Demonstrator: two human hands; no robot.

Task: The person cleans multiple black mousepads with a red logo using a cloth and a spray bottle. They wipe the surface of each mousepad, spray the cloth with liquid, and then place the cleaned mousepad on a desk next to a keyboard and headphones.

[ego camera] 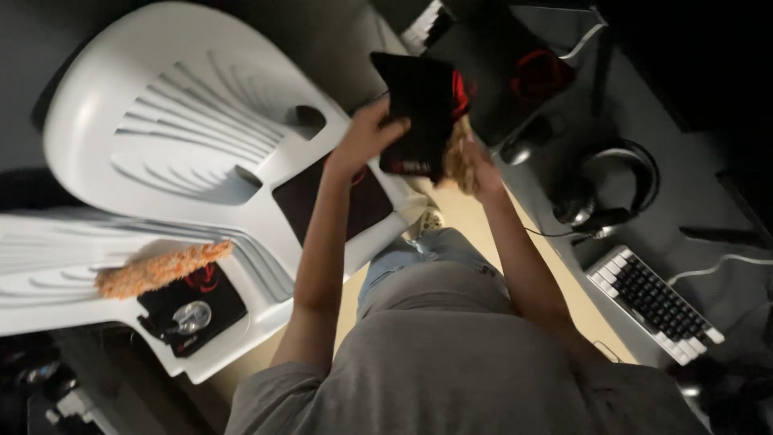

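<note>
Home computer desk: keyboard (654, 304), headphones (612, 189), plastic chairs (193, 121).

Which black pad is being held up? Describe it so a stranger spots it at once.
Start at the big white plastic chair; just right of its backrest, both hands are raised. The left hand grips a black pad with red trim, the only one lifted rather than lying on a seat.

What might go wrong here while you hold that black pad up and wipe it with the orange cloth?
The black pad is pinched by one edge in the left hand, so pressure from the right hand and its orange cloth could knock it loose. It hangs above the desk, so it might drop onto the mouse or headphones.
</note>
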